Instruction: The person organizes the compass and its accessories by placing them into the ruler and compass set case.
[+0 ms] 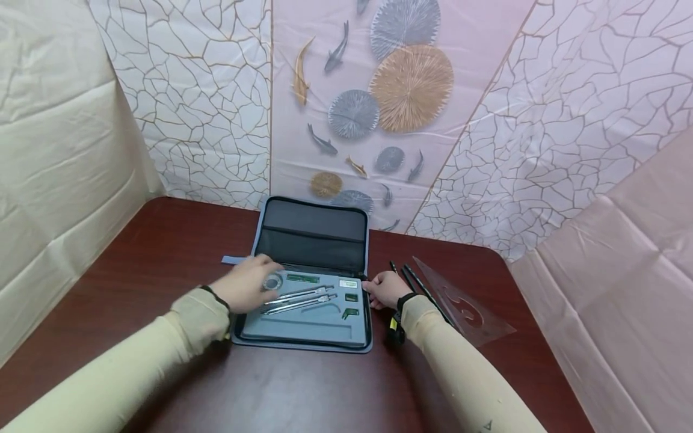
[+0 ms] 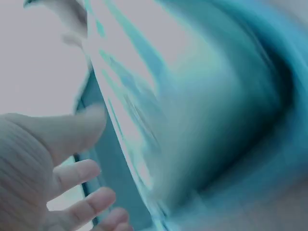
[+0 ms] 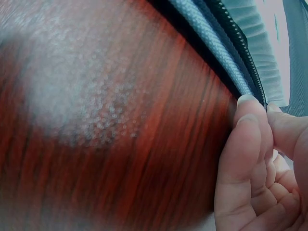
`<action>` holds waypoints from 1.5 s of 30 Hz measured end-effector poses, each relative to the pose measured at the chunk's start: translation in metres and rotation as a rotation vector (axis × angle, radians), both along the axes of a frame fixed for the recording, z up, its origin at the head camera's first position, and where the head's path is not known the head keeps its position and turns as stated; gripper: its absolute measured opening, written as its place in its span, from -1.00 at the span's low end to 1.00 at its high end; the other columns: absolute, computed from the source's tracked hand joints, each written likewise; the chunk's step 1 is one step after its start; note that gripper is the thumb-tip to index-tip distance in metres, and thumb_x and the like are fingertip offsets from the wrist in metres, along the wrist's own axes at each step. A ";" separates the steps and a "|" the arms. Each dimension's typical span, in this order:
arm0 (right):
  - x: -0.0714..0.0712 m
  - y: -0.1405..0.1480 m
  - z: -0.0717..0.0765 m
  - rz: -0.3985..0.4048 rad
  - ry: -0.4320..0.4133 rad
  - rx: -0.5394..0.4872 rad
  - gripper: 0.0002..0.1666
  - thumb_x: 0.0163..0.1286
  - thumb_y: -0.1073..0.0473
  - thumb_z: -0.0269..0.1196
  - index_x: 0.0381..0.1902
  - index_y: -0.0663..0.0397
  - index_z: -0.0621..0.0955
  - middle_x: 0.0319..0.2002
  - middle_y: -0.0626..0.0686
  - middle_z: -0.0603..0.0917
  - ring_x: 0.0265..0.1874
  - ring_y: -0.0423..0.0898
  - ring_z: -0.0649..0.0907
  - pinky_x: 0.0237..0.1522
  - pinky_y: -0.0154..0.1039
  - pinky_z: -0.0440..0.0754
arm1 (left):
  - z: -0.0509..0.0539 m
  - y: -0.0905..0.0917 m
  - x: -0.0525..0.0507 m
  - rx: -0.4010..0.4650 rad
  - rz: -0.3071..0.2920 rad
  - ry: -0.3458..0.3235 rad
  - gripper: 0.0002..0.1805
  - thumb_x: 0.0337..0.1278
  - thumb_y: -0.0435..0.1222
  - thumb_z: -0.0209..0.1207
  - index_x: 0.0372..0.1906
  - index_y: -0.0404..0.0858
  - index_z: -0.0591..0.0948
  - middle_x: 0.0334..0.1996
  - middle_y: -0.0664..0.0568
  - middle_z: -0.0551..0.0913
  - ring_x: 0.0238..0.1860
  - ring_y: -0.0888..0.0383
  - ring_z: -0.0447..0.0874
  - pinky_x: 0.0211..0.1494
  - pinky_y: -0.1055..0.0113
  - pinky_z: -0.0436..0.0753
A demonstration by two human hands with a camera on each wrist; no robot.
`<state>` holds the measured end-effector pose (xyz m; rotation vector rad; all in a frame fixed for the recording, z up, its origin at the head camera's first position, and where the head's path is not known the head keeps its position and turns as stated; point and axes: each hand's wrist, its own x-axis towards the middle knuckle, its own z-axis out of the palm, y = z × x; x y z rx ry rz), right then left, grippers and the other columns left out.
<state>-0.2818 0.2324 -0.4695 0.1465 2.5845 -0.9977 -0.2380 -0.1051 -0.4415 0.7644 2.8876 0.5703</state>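
Note:
An open blue zippered case [image 1: 311,249] lies on the table, its dark lid folded back. In its grey tray [image 1: 251,331] are metal compass-like drawing tools [image 1: 305,304], a round disc [image 1: 273,281] and small green-and-white items [image 1: 350,313]. My left hand [image 1: 246,285] is over the tray's left side, near the disc; its thumb and fingers are spread apart in the left wrist view, where much is blurred. At the case's right edge, my right hand [image 1: 385,288] pinches the rim between thumb and fingers, beside the zipper [image 3: 245,57].
Right of the case lie dark pencil-like sticks [image 1: 425,285], a clear plastic sheet [image 1: 476,316] with a reddish shape, and a black-and-yellow object [image 1: 395,329] partly under my right wrist. A blue strap [image 1: 231,260] sticks out left. Patterned cloth [image 1: 206,108] hangs behind the table.

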 end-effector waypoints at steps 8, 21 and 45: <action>-0.001 -0.002 0.000 -0.027 -0.003 0.014 -0.57 0.43 0.00 0.21 -0.58 0.14 0.51 -0.49 0.09 0.62 -0.54 -0.08 0.67 -0.49 -0.22 0.65 | -0.005 -0.053 -0.036 -0.057 0.104 -0.355 0.28 -0.30 0.19 0.47 0.48 -0.35 0.11 0.42 -0.48 -0.01 0.40 -0.46 -0.11 0.32 -0.30 0.07; 0.003 0.000 0.001 -0.026 0.015 0.000 -0.56 0.43 0.01 0.21 -0.60 0.15 0.52 -0.52 0.09 0.60 -0.56 -0.06 0.65 -0.49 -0.21 0.64 | -0.003 -0.039 -0.048 -0.230 0.113 -0.418 0.51 -0.61 0.20 0.55 0.56 -0.07 -0.09 0.46 -0.41 -0.09 0.44 -0.38 -0.18 0.25 -0.31 0.20; 0.002 -0.004 0.001 -0.049 0.010 0.016 -0.57 0.44 -0.02 0.19 -0.55 0.14 0.53 -0.49 0.08 0.61 -0.54 -0.08 0.65 -0.48 -0.24 0.63 | 0.011 -0.035 -0.032 -0.334 0.098 -0.374 0.35 -0.35 0.28 0.41 0.55 -0.12 -0.05 0.45 -0.42 -0.07 0.41 -0.44 -0.14 0.25 -0.33 0.20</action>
